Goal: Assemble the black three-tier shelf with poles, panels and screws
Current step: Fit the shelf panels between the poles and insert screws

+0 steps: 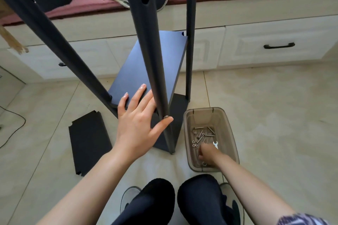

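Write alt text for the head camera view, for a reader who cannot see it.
A person's left hand rests open against a black shelf panel and pole, while the right hand reaches into a plastic bin of screws on the tiled floor. Another panel lies flat nearby.

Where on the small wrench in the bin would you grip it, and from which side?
Pinch the wrench by its thin shank, coming straight down from above. It lies flat on the floor of the bin, whose walls block any sideways approach, and screws crowd its left; the right hand is already beside it.
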Available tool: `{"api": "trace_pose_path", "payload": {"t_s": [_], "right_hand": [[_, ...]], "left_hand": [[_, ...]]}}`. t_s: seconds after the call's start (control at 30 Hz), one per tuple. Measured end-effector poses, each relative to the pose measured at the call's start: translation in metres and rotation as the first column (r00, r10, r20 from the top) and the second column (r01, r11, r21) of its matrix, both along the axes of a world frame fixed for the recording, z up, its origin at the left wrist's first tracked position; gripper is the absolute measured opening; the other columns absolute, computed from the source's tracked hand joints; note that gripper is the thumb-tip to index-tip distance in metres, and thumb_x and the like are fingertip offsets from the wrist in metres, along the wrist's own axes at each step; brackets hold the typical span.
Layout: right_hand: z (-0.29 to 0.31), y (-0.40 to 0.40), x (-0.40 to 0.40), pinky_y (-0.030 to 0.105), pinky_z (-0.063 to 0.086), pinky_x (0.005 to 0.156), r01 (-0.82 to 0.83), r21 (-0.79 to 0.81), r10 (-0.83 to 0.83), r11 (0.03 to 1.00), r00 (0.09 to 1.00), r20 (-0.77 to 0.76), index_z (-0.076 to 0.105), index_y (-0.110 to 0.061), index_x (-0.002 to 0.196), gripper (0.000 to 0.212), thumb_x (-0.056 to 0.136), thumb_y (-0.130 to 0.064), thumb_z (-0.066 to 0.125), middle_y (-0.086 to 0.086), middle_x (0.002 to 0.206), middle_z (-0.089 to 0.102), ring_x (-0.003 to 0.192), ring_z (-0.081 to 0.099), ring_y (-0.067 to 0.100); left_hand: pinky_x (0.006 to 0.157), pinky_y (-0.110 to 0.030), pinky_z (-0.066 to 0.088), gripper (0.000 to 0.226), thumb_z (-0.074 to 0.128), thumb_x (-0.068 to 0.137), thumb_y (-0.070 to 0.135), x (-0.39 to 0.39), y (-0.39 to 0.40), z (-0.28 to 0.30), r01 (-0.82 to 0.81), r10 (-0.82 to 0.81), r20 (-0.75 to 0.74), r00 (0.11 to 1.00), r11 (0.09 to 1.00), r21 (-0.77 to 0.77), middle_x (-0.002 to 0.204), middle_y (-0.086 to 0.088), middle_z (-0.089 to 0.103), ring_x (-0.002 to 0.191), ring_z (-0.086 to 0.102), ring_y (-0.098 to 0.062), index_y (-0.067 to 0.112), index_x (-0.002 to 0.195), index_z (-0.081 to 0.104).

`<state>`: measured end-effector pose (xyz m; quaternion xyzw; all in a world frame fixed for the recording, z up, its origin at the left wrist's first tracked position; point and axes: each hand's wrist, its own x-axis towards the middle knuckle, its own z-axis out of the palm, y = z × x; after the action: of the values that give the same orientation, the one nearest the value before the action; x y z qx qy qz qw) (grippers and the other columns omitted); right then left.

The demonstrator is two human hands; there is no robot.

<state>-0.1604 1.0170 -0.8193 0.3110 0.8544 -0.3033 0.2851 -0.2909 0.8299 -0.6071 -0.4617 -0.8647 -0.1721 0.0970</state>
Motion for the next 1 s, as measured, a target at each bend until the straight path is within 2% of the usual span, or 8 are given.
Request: {"api": "trace_pose_path", "payload": {"t_s": [0.37, 0.43, 0.53, 0.63, 0.73, 0.87, 0.93, 1.0], "right_hand": [[0.001, -0.005, -0.008, 0.039, 0.046, 0.098, -0.243, 0.212, 0.241, 0.947, 0.970, 0.038, 0.051, -0.003, 0.131, 0.039, 0.094, 0.004, 0.040, 0.017, 0.133, 0.057, 0.123, 0.056, 0.033], [0.006, -0.002, -0.007, 0.035, 0.047, 0.093, -0.160, 0.181, 0.168, 0.970, 0.985, -0.031, 0.051, -0.003, 0.128, 0.034, 0.096, 0.003, 0.040, 0.017, 0.129, 0.059, 0.119, 0.058, 0.032], [0.016, 0.005, -0.005, 0.032, 0.051, 0.086, 0.111, 0.072, -0.088, 0.991, 0.960, -0.264, 0.056, -0.007, 0.114, 0.016, 0.099, -0.007, 0.050, 0.012, 0.112, 0.064, 0.105, 0.062, 0.027], [0.042, 0.007, -0.003, 0.033, 0.055, 0.085, 0.351, -0.089, -0.348, 0.932, 0.799, -0.490, 0.061, -0.011, 0.103, 0.007, 0.096, -0.011, 0.059, 0.003, 0.100, 0.067, 0.094, 0.065, 0.019], [0.078, 0.002, -0.006, 0.026, 0.056, 0.079, 0.416, -0.255, -0.478, 0.873, 0.624, -0.619, 0.066, -0.017, 0.103, 0.010, 0.094, -0.014, 0.065, -0.003, 0.092, 0.071, 0.085, 0.069, 0.013], [0.130, -0.018, -0.023, 0.022, 0.057, 0.065, 0.340, -0.663, -0.736, 0.667, 0.436, -0.518, 0.062, -0.010, 0.104, 0.010, 0.100, -0.016, 0.056, 0.003, 0.083, 0.075, 0.077, 0.074, 0.015], [0.147, -0.032, -0.034, 0.024, 0.058, 0.067, 0.299, -0.734, -0.764, 0.609, 0.468, -0.444, 0.057, -0.009, 0.108, 0.015, 0.104, -0.020, 0.047, 0.001, 0.082, 0.076, 0.080, 0.074, 0.016], [0.154, -0.046, -0.045, 0.029, 0.059, 0.078, 0.275, -0.695, -0.707, 0.665, 0.533, -0.465, 0.056, -0.012, 0.110, 0.019, 0.105, -0.025, 0.043, 0.001, 0.091, 0.073, 0.090, 0.071, 0.016]], "left_hand": [[0.121, -0.043, 0.002, 0.067, 0.036, 0.097, 0.064, 0.000, 0.001, 0.000, -0.006, 0.006, 0.005, 1.000, 1.000, 0.010, 0.158, 0.008, 0.039, 0.152, 0.023, -0.020, 0.028, 0.152, 0.035], [0.121, -0.044, 0.003, 0.067, 0.035, 0.097, 0.065, 0.001, 0.001, -0.001, -0.006, 0.006, -0.001, 1.000, 1.000, 0.011, 0.157, 0.007, 0.041, 0.152, 0.024, -0.020, 0.027, 0.152, 0.036], [0.120, -0.044, 0.006, 0.067, 0.032, 0.097, 0.066, 0.001, 0.002, -0.001, -0.009, 0.009, -0.006, 1.000, 1.000, 0.013, 0.157, 0.007, 0.041, 0.152, 0.024, -0.020, 0.028, 0.152, 0.037], [0.121, -0.044, 0.005, 0.067, 0.030, 0.097, 0.067, 0.001, 0.001, -0.001, -0.010, 0.010, 0.000, 1.000, 1.000, 0.003, 0.157, 0.009, 0.040, 0.153, 0.020, -0.018, 0.029, 0.153, 0.036], [0.121, -0.044, 0.005, 0.068, 0.030, 0.097, 0.067, 0.001, 0.001, 0.000, -0.008, 0.008, 0.011, 1.000, 1.000, -0.005, 0.157, 0.010, 0.040, 0.153, 0.019, -0.017, 0.030, 0.153, 0.037], [0.120, -0.042, 0.004, 0.069, 0.031, 0.095, 0.068, 0.003, 0.000, 0.003, -0.012, 0.012, 0.013, 1.000, 1.000, -0.014, 0.158, 0.011, 0.039, 0.153, 0.018, -0.016, 0.030, 0.153, 0.038], [0.121, -0.041, 0.004, 0.070, 0.030, 0.095, 0.068, 0.003, 0.000, 0.005, -0.013, 0.014, 0.017, 1.000, 1.000, -0.016, 0.158, 0.011, 0.039, 0.154, 0.016, -0.015, 0.030, 0.153, 0.038], [0.121, -0.040, 0.004, 0.070, 0.030, 0.094, 0.069, 0.003, -0.001, 0.006, -0.016, 0.016, 0.019, 1.000, 1.000, -0.022, 0.159, 0.013, 0.037, 0.154, 0.014, -0.014, 0.032, 0.153, 0.038]]}}
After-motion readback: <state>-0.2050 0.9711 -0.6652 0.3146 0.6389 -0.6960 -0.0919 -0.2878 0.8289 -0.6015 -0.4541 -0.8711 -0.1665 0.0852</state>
